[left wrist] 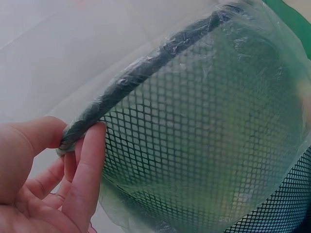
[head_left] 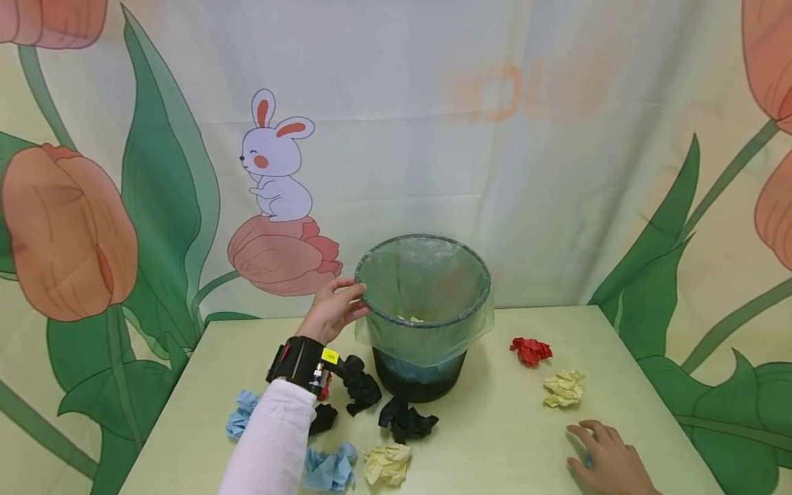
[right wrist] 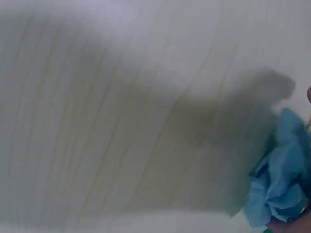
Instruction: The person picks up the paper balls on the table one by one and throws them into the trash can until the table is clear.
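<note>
In the head view, my left hand [head_left: 334, 309] pinches the left side of the rim of a black mesh trash bin [head_left: 421, 385]. A translucent green liner [head_left: 427, 344] is folded over that rim. Up close in the left wrist view, thumb and fingers grip the dark rim [left wrist: 146, 65] through the liner. Low at the right of the table, my right hand [head_left: 612, 460] is spread over a blue crumpled paper ball [right wrist: 279, 179], mostly hidden under it in the head view. One fingertip stands apart from the paper in the right wrist view.
Red [head_left: 531, 351] and yellow crumpled paper [head_left: 564, 388] lie right of the bin. Left and in front are black [head_left: 405, 421], blue [head_left: 331, 467] and yellow balls [head_left: 387, 464], another blue one [head_left: 241, 414] farther left. A printed curtain [head_left: 402, 137] hangs behind the table.
</note>
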The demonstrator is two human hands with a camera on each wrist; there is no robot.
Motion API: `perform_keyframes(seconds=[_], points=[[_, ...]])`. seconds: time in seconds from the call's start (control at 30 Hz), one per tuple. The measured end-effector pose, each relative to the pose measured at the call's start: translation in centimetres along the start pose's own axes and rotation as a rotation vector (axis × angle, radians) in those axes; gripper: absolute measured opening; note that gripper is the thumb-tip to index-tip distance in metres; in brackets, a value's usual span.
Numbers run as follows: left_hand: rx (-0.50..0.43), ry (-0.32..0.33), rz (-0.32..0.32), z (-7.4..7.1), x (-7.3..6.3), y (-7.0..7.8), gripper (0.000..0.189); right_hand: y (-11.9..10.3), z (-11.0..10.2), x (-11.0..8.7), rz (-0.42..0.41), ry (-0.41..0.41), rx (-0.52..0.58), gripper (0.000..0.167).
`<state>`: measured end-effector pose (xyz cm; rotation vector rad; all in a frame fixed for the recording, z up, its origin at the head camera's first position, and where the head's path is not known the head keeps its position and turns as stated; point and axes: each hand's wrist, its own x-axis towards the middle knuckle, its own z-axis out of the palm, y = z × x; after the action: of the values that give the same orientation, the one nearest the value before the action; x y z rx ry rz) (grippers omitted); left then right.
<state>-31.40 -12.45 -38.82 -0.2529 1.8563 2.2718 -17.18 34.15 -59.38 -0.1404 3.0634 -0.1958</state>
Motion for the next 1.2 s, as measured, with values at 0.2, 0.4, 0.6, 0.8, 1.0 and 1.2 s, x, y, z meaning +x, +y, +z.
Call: perform_keyframes(seconds=[0.2,0.4,0.6,0.8,1.0,1.2], points=[[-0.004,0.000,-0.005,-0.1,0.1,0.1,0.042,0.2,0.6,0.3,0.011,-0.030,0.008,0.052],[-0.009,-0.002,-0.007,-0.1,0.2,0.2,0.041,0.4,0.9,0.5,-0.034,0.007,-0.018,0.039],[-0.010,-0.010,-0.001,-0.3,0.4,0.3,0.042,0.7,1.0,0.9,-0.052,0.088,-0.003,0.025],[-0.004,-0.011,0.002,-0.3,0.5,0.3,0.042,0.3,1.3,1.1,-0.043,0.113,0.003,0.018],[-0.002,-0.015,0.003,-0.2,0.3,0.4,0.040,-0.2,1.5,1.1,-0.056,0.118,-0.009,0.018],[-0.001,-0.023,-0.002,-0.4,0.2,0.5,0.039,-0.8,1.3,1.0,-0.074,0.111,-0.042,0.013]])
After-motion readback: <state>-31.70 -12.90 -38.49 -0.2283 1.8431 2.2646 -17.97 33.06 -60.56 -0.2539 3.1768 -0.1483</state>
